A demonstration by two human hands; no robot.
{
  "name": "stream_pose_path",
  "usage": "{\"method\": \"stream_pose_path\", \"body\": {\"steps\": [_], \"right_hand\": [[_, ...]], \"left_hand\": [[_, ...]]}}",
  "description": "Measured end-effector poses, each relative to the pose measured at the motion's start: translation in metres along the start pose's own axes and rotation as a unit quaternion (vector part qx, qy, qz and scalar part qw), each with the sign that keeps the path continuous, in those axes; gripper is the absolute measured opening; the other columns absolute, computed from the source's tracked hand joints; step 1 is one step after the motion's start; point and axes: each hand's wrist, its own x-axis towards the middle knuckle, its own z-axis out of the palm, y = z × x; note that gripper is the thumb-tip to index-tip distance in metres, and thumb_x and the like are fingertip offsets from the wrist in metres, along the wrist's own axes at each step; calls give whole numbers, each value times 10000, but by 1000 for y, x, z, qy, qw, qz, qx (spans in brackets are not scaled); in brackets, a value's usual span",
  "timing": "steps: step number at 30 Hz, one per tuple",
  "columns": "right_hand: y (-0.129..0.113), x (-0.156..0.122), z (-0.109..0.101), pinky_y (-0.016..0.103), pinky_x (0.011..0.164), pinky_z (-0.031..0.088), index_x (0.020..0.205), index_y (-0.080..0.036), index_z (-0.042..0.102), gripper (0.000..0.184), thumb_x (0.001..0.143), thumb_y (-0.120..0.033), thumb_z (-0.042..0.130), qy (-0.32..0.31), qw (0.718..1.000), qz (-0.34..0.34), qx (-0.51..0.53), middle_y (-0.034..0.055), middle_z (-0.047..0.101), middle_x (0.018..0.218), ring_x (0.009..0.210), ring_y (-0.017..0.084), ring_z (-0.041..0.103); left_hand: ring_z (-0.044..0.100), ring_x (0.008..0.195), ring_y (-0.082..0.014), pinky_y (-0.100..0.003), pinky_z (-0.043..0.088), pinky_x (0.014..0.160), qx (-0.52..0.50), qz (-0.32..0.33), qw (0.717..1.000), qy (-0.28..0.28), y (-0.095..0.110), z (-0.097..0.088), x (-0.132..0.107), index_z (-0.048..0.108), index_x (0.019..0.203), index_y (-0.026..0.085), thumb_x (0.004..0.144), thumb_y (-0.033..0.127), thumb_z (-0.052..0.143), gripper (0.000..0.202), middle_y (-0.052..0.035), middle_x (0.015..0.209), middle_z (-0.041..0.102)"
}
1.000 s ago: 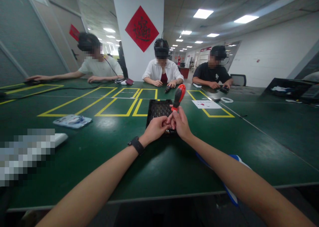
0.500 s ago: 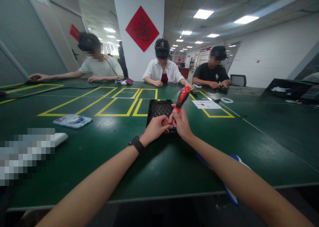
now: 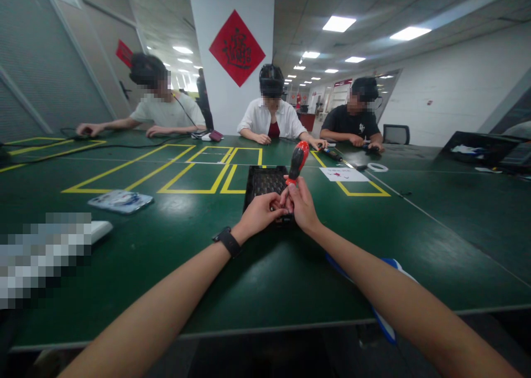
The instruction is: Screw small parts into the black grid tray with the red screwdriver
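A screwdriver (image 3: 298, 159) with a red and black handle is in my right hand (image 3: 302, 205), its handle pointing up and leaning slightly right. The fingers of that hand are closed around its lower part. My left hand (image 3: 259, 215), with a black watch at the wrist, touches my right fingertips. Its fingers are pinched together near the tool's lower end; what lies between them is hidden. Both hands are over the near part of a black case (image 3: 267, 180) with a dark, patterned inside, lying on the green table (image 3: 199, 278).
A phone in a patterned case (image 3: 120, 201) lies at left. Right of the black case are a white paper sheet (image 3: 343, 174) and a white ring (image 3: 377, 167). A blue and white item (image 3: 394, 264) lies under my right forearm. Several people sit across the table.
The screwdriver's handle has turned and tipped a little left, more upright. The left co-worker's outstretched hand has drawn inward. A dark tool beside the middle co-worker's hand now shows more.
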Motion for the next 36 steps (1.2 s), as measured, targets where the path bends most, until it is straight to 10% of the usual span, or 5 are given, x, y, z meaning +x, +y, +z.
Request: {"method": "stream_pose_path", "body": {"steps": [36], "right_hand": [[5, 1, -4, 172, 389, 305, 1106, -207, 422, 336, 880, -453, 387, -16, 1000, 8, 6, -47, 553, 661, 383, 32, 381]], "left_hand": [[548, 650, -119, -223, 400, 617, 20, 19, 1000, -15, -2, -1, 0, 630, 816, 137, 802, 252, 524, 157, -16, 734, 637]]}}
